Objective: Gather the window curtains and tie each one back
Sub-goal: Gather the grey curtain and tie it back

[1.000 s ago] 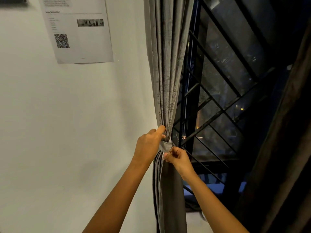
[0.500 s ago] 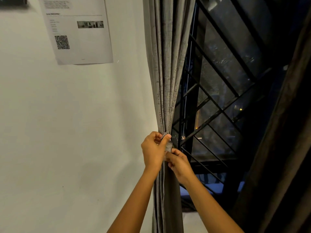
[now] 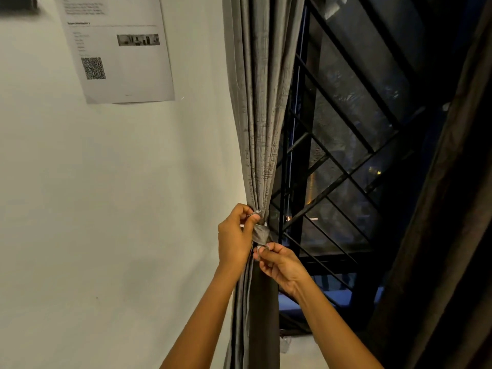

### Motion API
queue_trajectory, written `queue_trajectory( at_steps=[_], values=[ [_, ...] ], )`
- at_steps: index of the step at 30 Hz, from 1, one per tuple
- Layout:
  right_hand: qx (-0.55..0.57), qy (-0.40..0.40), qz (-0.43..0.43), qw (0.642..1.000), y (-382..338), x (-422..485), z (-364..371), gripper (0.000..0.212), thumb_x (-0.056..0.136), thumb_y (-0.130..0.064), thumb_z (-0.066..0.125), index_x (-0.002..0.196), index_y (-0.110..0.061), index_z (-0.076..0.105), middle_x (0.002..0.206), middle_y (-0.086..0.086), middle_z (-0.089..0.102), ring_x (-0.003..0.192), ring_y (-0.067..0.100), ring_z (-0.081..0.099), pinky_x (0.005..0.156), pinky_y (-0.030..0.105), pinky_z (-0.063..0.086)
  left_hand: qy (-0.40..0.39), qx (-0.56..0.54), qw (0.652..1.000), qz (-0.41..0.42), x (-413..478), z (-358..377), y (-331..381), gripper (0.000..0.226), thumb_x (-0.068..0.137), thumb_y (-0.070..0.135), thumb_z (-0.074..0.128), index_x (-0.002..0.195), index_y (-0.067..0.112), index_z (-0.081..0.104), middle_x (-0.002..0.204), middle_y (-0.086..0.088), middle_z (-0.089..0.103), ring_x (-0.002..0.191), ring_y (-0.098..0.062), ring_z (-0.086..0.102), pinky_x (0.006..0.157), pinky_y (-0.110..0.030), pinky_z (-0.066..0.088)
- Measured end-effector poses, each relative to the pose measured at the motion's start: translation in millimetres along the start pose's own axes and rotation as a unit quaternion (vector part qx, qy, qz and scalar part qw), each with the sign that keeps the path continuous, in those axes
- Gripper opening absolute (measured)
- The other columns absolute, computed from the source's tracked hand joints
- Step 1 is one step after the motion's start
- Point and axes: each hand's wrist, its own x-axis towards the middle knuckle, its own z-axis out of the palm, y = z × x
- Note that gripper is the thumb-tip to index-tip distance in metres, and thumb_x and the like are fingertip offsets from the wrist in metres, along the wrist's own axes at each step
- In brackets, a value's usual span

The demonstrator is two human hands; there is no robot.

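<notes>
**Cinching the tieback on the left-hand curtain**

At the far left the wall [image 3: 106, 209] carries a printed sheet [image 3: 117, 49] high up, well clear of the work. The left hand [image 3: 234, 238] is curled at the wall-side edge of the grey curtain [image 3: 262, 115], thumb and forefinger pinching a small loop of the tieback [image 3: 260, 233] just above the band. The curtain hangs bunched into narrow folds at the window's left edge, with the tieback wrapped round its waist. Just below the band, the right hand [image 3: 279, 265] pinches the other end with its fingertips.

The step looks to be fastening the two ends. To do it well, keep both pinches taut so the folds do not slip, and bring the ends together in front, where they can be seen.

Room is tight on the left, where the curtain edge sits close to the wall. To the right the window grille [image 3: 332, 182] stands just behind the fabric, so knuckles should stay in front. The dark curtain [image 3: 452, 209] at the far right is not yet tied.
</notes>
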Motion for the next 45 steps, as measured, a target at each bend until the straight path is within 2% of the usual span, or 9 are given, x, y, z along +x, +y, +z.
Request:
queue_trajectory(
  at_steps=[7,11,17,22,27,31,36,42,45],
  values=[
    [0.078,-0.01,0.032,0.996,4.2,7.3,12.3,0.027,0.085,0.013,0.053,0.082,-0.014,0.052,0.068,0.007,0.063,0.06,0.014,0.06,0.056,0.023,0.045,0.022,0.085,0.996,-0.018,-3.4,-9.9,12.9,0.05,0.071,0.057,0.071,0.092,0.018,0.048,0.071,0.01,0.056,0.065,-0.007,0.058,0.057,-0.022,0.048],
    [0.119,-0.003,0.048,0.992,4.7,11.1,14.6,0.028,0.084,0.016,0.051,0.086,-0.009,0.062,0.071,0.008,0.063,0.06,0.012,0.056,0.053,0.02,0.047,0.054,0.067,0.995,-0.047,-10.1,-1.9,11.4,0.04,0.077,0.042,0.073,0.094,0.018,0.046,0.078,0.006,0.06,0.072,-0.014,0.061,0.063,-0.027,0.052],
    [0.038,0.016,0.012,0.999,-0.4,10.6,10.9,0.025,0.082,0.015,0.056,0.086,-0.009,0.065,0.072,0.005,0.065,0.068,0.013,0.057,0.066,0.022,0.042,-0.021,0.003,1.0,-0.006,-13.2,-2.4,2.9,0.032,0.079,0.022,0.075,0.092,0.021,0.046,0.087,0.007,0.061,0.083,-0.002,0.059,0.068,-0.003,0.042],
    [0.015,0.008,-0.024,1.0,3.6,8.5,6.2,0.023,0.083,0.013,0.056,0.094,-0.006,0.065,0.08,0.007,0.066,0.073,0.013,0.062,0.067,0.02,0.051,-0.047,0.006,0.999,0.015,-13.9,-7.0,0.5,0.028,0.077,0.02,0.077,0.092,0.025,0.054,0.087,0.009,0.063,0.08,-0.004,0.06,0.07,-0.004,0.044],
    [0.128,0.005,-0.004,0.992,19.9,4.8,3.3,0.016,0.083,-0.002,0.059,0.095,-0.012,0.065,0.075,0.003,0.064,0.073,0.012,0.059,0.071,0.026,0.051,0.054,-0.046,0.997,-0.036,-22.2,0.9,2.5,0.021,0.074,0.028,0.078,0.086,0.017,0.066,0.078,0.008,0.067,0.072,-0.005,0.064,0.064,-0.01,0.049],
    [0.212,0.002,0.022,0.977,21.5,4.1,0.9,0.016,0.074,-0.004,0.062,0.09,-0.01,0.063,0.087,0.007,0.064,0.084,0.017,0.061,0.074,0.027,0.056,0.026,-0.044,0.999,-0.01,-22.2,7.3,-1.4,0.01,0.083,0.019,0.07,0.093,0.021,0.071,0.09,0.008,0.067,0.085,-0.003,0.061,0.074,-0.015,0.05],
    [0.202,0.027,0.055,0.977,13.9,0.0,2.6,0.016,0.072,0.001,0.062,0.085,-0.008,0.065,0.074,0.007,0.068,0.069,0.015,0.066,0.064,0.024,0.056,-0.017,0.067,0.994,0.082,-21.4,3.7,-4.5,0.014,0.09,0.018,0.062,0.102,0.023,0.067,0.1,0.009,0.065,0.098,-0.007,0.054,0.081,-0.005,0.037],
    [0.135,0.065,0.075,0.986,7.9,-0.4,9.5,0.013,0.086,0.004,0.057,0.085,-0.007,0.064,0.066,0.007,0.068,0.058,0.013,0.064,0.053,0.02,0.053,-0.048,0.031,0.998,0.04,-9.0,-5.2,9.6,0.04,0.084,0.013,0.068,0.106,0.031,0.041,0.095,0.01,0.061,0.092,-0.008,0.06,0.078,-0.011,0.047],
    [0.115,0.081,0.074,0.987,8.4,-1.2,13.9,0.01,0.085,0.004,0.06,0.086,-0.006,0.064,0.068,0.009,0.067,0.058,0.013,0.065,0.05,0.019,0.052,-0.076,0.057,0.992,0.078,-1.1,-12.6,14.2,0.048,0.082,0.007,0.068,0.108,0.032,0.036,0.089,0.011,0.061,0.088,-0.008,0.061,0.079,-0.013,0.047]
  ],
)
